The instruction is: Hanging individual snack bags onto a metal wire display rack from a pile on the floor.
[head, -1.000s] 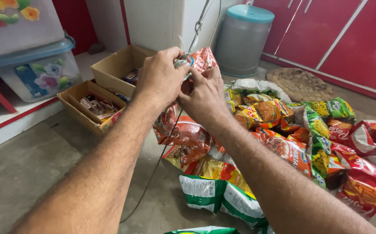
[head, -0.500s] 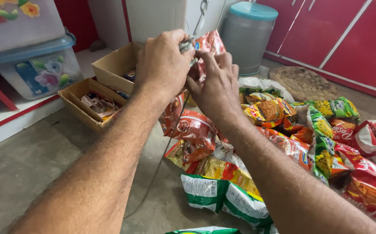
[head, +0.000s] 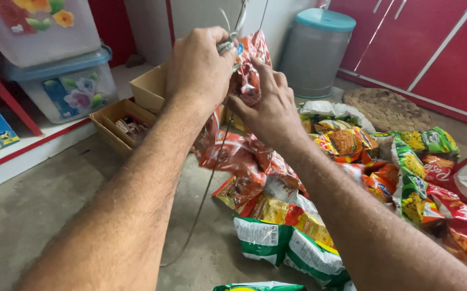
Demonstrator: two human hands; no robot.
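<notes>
Both hands have risen since a second ago: the left hand (head: 198,67) is closed around a bundle of wire (head: 227,46), and the right hand (head: 266,105) pinches the top of a red snack packet (head: 247,67) against it. The hanging strip of packets (head: 239,161) now trails up off the floor (head: 39,215), beside the heap of snack bags (head: 406,172) and the cardboard boxes (head: 120,116).

both hands (head: 198,67) on snack packet (head: 248,67)

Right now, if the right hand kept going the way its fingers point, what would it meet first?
The right hand points up and away, already pinching the red snack packet; beyond that, probably the pale wall panel, though depth is unclear.
</notes>
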